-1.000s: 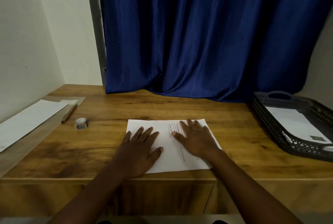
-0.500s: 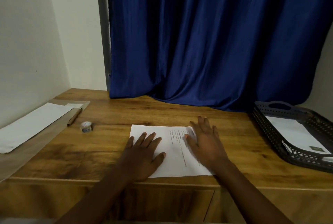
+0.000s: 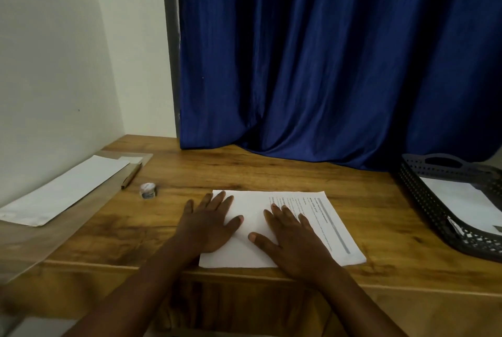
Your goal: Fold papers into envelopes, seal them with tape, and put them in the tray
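Note:
A white printed sheet of paper [image 3: 320, 217] lies near the front edge of the wooden desk [image 3: 271, 171], its printed part showing on the right. My left hand [image 3: 207, 221] lies flat on the sheet's left part, fingers straight and spread. My right hand [image 3: 294, 239] presses flat on the middle of the sheet, thumb pointing left. A small roll of tape [image 3: 148, 190] stands on the desk to the left of the paper. The dark perforated tray [image 3: 423, 201] sits at the right edge with white paper [image 3: 456, 201] inside.
A long white envelope or folded sheet [image 3: 65, 190] lies at the far left on a lower ledge, with a pencil-like stick [image 3: 131, 176] beside it. A blue curtain [image 3: 326, 65] hangs behind the desk. A white wall borders the left side.
My right hand slid back and left from the sheet's right part to its middle, uncovering the printed text. My left hand stayed flat on the left part. The camera tilted upward.

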Demonstrator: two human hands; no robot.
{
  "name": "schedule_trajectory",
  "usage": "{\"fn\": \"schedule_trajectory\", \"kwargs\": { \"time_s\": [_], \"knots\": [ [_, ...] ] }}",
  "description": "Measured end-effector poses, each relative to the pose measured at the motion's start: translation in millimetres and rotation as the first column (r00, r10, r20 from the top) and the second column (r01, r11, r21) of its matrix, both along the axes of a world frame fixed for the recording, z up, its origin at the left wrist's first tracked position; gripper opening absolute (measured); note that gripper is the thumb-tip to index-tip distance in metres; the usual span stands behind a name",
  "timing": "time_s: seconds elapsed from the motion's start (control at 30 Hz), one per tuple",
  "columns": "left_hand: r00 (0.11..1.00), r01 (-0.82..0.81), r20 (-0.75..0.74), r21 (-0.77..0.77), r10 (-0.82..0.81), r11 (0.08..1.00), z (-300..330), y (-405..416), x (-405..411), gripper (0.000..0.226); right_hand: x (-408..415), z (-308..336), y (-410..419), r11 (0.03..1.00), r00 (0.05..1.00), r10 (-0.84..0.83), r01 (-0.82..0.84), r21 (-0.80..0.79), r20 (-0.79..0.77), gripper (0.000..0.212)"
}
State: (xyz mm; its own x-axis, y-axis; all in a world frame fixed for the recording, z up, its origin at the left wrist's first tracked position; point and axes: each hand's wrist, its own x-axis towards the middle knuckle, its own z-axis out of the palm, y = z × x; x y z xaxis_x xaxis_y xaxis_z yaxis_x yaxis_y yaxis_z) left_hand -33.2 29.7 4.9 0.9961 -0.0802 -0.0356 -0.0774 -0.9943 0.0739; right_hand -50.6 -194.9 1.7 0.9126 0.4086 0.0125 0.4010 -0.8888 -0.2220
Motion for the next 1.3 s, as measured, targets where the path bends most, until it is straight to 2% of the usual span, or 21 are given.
{"fn": "schedule_trajectory", "kwargs": {
  "time_s": [0.13,0.17,0.23,0.3,0.4,0.47,0.5,0.6,0.7,0.77,0.83,0.9,0.97,1.03,1.07,1.1,1.17,1.2,1.23,1.3],
  "knots": [
    [1.000,-0.014,0.012,-0.010,0.014,1.000,1,5,1,0.076,-6,4,1,0.997,1.000,-0.014,0.014,0.072,0.009,0.084],
    [1.000,-0.016,0.026,-0.015,0.016,1.000,0,5,0,0.076,-9,6,1,0.993,0.999,-0.014,0.009,0.119,0.043,0.080],
    [0.998,-0.041,0.045,-0.026,0.042,0.999,-2,5,-1,0.076,-16,8,0,0.987,0.975,0.023,-0.056,0.148,0.219,0.069],
    [0.996,-0.081,0.042,-0.039,0.083,0.996,-3,7,-4,0.077,-26,10,0,0.983,0.928,0.116,-0.157,0.091,0.354,0.069],
    [0.989,-0.139,0.042,-0.079,0.142,0.987,-4,5,-12,0.077,-41,6,0,0.969,0.937,0.246,-0.246,-0.032,0.248,0.082],
    [0.983,-0.170,0.051,-0.109,0.176,0.979,-6,5,-22,0.077,-46,4,0,0.963,0.953,0.259,-0.241,-0.122,0.158,0.098],
    [0.980,-0.182,0.063,-0.125,0.191,0.975,-6,5,-28,0.076,-48,2,-2,0.959,0.949,0.262,-0.236,-0.155,0.174,0.102],
    [0.970,-0.197,0.108,-0.169,0.217,0.966,-8,8,-50,0.076,-53,-9,-7,0.955,0.924,0.268,-0.216,-0.203,0.273,0.091],
    [0.962,-0.169,0.168,-0.259,0.216,0.951,-4,16,-72,0.082,-58,-16,-15,0.949,0.903,0.312,-0.279,-0.148,0.296,0.077],
    [0.955,-0.109,0.221,-0.354,0.197,0.929,1,24,-86,0.092,-62,-15,-22,0.961,0.907,0.276,-0.267,-0.073,0.317,0.076],
    [0.956,-0.045,0.226,-0.518,0.187,0.854,8,29,-96,0.080,-63,-14,-33,0.958,0.930,0.221,-0.264,0.115,0.295,0.068],
    [0.959,-0.054,0.158,-0.715,0.236,0.697,8,40,-91,0.063,-62,-13,-44,0.892,0.960,0.186,-0.255,0.374,0.211,0.055],
    [0.954,-0.115,0.026,-0.887,0.298,0.446,4,55,-75,0.075,-65,-3,-46,0.789,0.987,0.137,-0.157,0.594,0.080,0.047],
    [0.956,-0.141,-0.089,-0.975,0.279,0.173,2,60,-61,0.077,-65,10,-46,0.652,0.990,0.133,-0.045,0.757,-0.055,0.034],
    [0.955,-0.134,-0.107,-0.988,0.277,0.079,4,59,-52,0.076,-63,17,-46,0.584,0.982,0.141,0.018,0.811,-0.122,0.026],
    [0.957,-0.102,-0.092,-0.995,0.274,0.023,13,50,-51,0.076,-61,22,-46,0.534,0.978,0.134,0.066,0.843,-0.162,0.022],
    [0.973,-0.110,-0.109,-0.994,0.202,-0.005,24,37,-44,0.069,-54,30,-45,0.462,0.977,0.095,0.127,0.878,-0.191,0.020],
    [0.981,-0.116,-0.113,-0.993,0.155,0.015,25,35,-41,0.058,-50,33,-45,0.422,0.972,0.075,0.173,0.890,-0.224,0.021],
    [0.989,-0.122,-0.114,-0.989,0.092,0.084,26,34,-36,0.043,-44,34,-46,0.375,0.961,0.062,0.227,0.899,-0.269,0.023],
    [0.994,-0.084,-0.058,-0.948,0.096,0.307,28,26,-31,0.049,-32,35,-47,0.272,0.940,0.041,0.317,0.909,-0.340,0.027]
  ]
}}
